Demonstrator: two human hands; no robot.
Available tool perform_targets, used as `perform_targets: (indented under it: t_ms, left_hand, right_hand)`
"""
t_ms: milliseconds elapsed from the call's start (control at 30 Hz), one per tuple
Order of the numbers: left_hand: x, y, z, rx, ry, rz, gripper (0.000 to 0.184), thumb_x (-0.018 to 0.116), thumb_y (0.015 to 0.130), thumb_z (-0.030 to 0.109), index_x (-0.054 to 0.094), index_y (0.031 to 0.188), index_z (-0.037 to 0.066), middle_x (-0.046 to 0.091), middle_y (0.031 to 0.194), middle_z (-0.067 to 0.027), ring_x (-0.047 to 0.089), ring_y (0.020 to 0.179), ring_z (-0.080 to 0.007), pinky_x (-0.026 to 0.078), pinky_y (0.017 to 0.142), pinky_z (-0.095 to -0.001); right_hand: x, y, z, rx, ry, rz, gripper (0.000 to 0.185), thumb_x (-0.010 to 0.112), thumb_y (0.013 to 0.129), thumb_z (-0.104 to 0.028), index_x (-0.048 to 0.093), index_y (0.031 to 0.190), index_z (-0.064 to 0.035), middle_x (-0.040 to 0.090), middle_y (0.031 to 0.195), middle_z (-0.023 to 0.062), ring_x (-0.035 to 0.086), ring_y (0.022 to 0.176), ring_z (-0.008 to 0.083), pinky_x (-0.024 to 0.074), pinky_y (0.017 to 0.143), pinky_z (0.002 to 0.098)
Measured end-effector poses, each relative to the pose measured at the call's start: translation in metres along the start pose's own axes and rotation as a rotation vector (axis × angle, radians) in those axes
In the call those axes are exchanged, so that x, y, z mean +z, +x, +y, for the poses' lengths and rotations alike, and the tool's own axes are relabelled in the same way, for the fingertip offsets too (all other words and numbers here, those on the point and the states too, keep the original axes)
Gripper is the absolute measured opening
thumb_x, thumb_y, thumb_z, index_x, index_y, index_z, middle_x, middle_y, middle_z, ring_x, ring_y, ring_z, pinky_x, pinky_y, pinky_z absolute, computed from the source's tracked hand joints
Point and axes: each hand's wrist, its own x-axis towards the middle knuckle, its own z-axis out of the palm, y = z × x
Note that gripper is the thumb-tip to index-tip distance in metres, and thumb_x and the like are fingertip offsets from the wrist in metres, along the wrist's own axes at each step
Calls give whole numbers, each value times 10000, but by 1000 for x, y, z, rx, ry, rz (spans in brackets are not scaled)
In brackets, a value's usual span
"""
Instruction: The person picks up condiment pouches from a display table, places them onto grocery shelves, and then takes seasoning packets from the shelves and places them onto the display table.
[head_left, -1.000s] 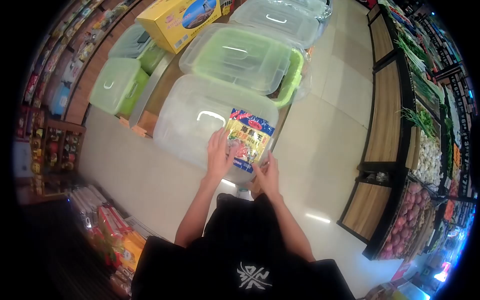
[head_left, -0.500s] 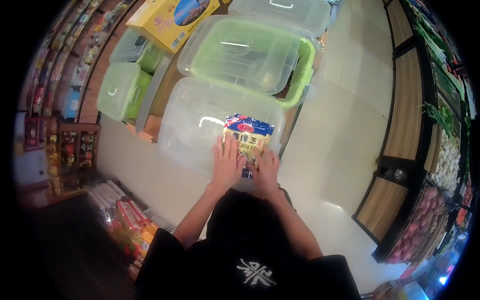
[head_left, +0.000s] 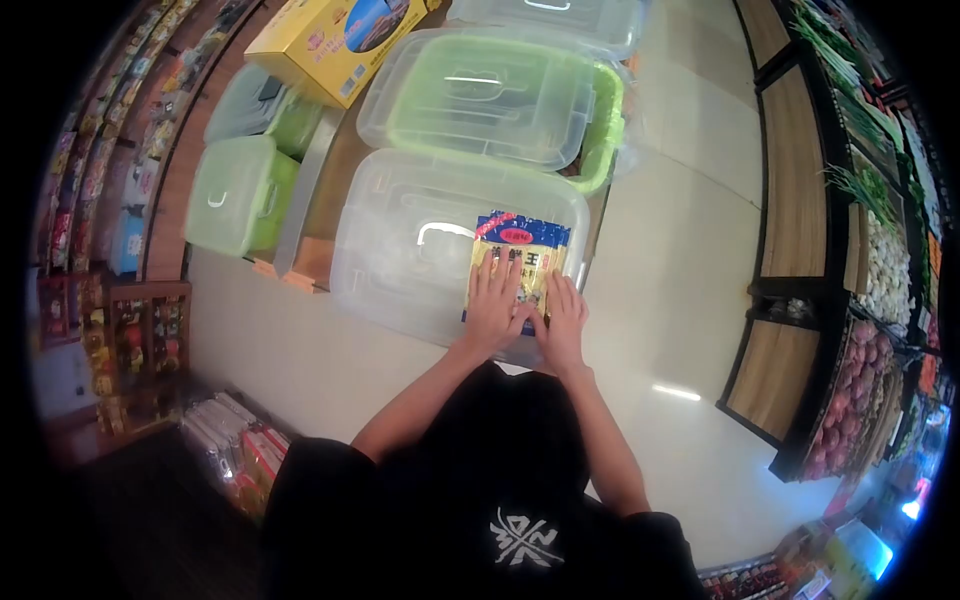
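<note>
A small stack of blue-and-yellow seasoning packets [head_left: 522,236] lies on the clear plastic lid [head_left: 385,270] of the nearest storage bin, its layered edges showing at the top right. My left hand [head_left: 493,310] rests flat on the left front of the packets, fingers stretched out. Against their right side lies my right hand [head_left: 563,328], its fingers straight and its thumb close to the left thumb. Both hands cover the lower part of the top packet's print.
Beyond stands a green bin [head_left: 607,125] under a skewed clear lid [head_left: 480,95]. A yellow box [head_left: 335,50] sits at the back left, above a smaller green-sided bin [head_left: 235,195]. Vegetable shelves [head_left: 800,190] line the right; packaged goods [head_left: 240,450] lie at lower left.
The packets appear straighter, with several edges now fanned at the right. My left hand lies further over their front, and my right hand has shifted to their right side. The view has moved slightly.
</note>
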Motion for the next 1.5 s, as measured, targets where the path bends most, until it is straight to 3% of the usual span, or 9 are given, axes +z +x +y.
perform_targets:
  t_ms: [133, 467, 567, 700, 833, 933, 1067, 1300, 1500]
  left_hand:
    - [-5, -6, -12, -50, -365, 293, 684, 593, 868, 258, 295, 1414, -28, 298, 1452, -249, 255, 1350, -433, 189, 1101, -526]
    - [0, -48, -80, -315, -841, 79, 526, 653, 856, 120, 417, 1310, -3, 548, 1179, -146, 558, 1057, -196, 456, 905, -332]
    - [-25, -47, -89, -356, -997, 191, 513, 652, 821, 64, 448, 1283, -24, 561, 1189, -213, 574, 1087, -278, 449, 920, -347]
    - [-45, -34, -121, -246, -649, 346, 553, 590, 863, 22, 358, 1364, 7, 549, 1146, -150, 569, 1049, -223, 479, 868, -334]
    - [-72, -22, -118, -221, -91, 473, 532, 610, 831, 27, 412, 1324, -19, 458, 1216, -230, 508, 1064, -392, 429, 932, -436]
    - [-77, -9, -91, -46, -363, 324, 566, 613, 839, 95, 394, 1351, -6, 398, 1328, -233, 414, 1200, -421, 353, 1017, -481]
    - [-51, 8, -74, 98, 4, 115, 600, 534, 910, 310, 356, 1409, 28, 279, 1472, -241, 238, 1360, -441, 180, 1102, -565]
    - [-61, -11, -76, 117, 116, -41, 673, 529, 896, 342, 287, 1454, 55, 305, 1459, -244, 236, 1358, -450, 120, 1126, -553]
    - [-70, -3, -83, 42, 52, 11, 607, 521, 889, 312, 379, 1398, 13, 241, 1493, -243, 199, 1371, -456, 129, 1110, -573]
  right_hand:
    - [1, -11, -14, 84, -24, 2, 458, 670, 828, -201, 549, 1259, -109, 484, 1326, 120, 435, 1207, 304, 259, 1040, 470]
    - [18, -46, -59, 227, 239, 74, 407, 681, 784, -60, 592, 1182, -65, 563, 1182, 151, 488, 1167, 330, 370, 1004, 406]
    - [29, -40, -84, 165, 233, 20, 461, 674, 793, -45, 544, 1235, -43, 495, 1295, 172, 445, 1232, 339, 349, 1041, 402]
    - [42, -13, -92, 15, 291, 12, 543, 666, 797, -65, 485, 1309, -45, 421, 1370, 193, 401, 1259, 367, 326, 1048, 420]
    - [41, -9, -84, -42, 130, 18, 566, 670, 794, -105, 469, 1321, -49, 384, 1405, 194, 379, 1271, 388, 302, 1057, 457]
    - [37, -13, -69, -33, 43, 39, 557, 678, 797, -154, 481, 1309, -53, 371, 1411, 198, 352, 1276, 413, 283, 1060, 496]
    - [43, -19, -58, -26, -162, -30, 608, 697, 799, -254, 463, 1324, -57, 330, 1429, 220, 289, 1313, 427, 267, 1070, 511]
    - [37, -5, -61, 49, -155, -13, 653, 685, 785, -392, 466, 1325, -98, 416, 1361, 194, 385, 1242, 376, 288, 1039, 495]
    - [57, 32, -56, -45, -336, 13, 602, 573, 869, -377, 425, 1342, -37, 321, 1442, 239, 294, 1329, 429, 238, 1086, 529]
